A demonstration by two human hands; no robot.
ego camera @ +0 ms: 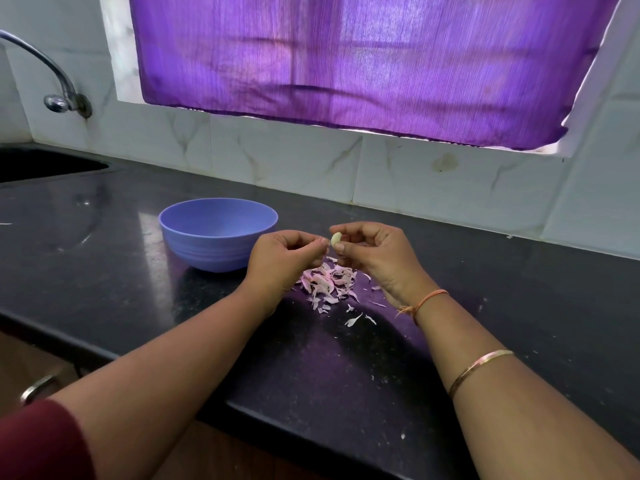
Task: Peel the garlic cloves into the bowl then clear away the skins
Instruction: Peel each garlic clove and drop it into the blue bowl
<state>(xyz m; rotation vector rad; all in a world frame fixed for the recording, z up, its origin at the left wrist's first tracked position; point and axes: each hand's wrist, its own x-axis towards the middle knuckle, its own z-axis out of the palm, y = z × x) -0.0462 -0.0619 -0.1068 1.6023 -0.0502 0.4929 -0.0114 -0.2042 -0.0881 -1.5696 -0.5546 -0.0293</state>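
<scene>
Right hand (375, 252), left hand (284, 258) pinch one clove (335, 239); one bowl (218, 237), one skin pile (329, 284).

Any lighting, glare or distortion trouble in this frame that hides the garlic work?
Head view: backlit through the purple curtain, casting a violet tint on the garlic skins and counter; head view also shows pale glare left of the bowl and wide-angle bending at the edges; the garlic clove in the right hand is sharp.

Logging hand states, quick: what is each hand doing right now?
Left hand: fingers curled, thumb tip against the garlic clove; whether it grips cannot be told.
Right hand: pinches the garlic clove.
</scene>
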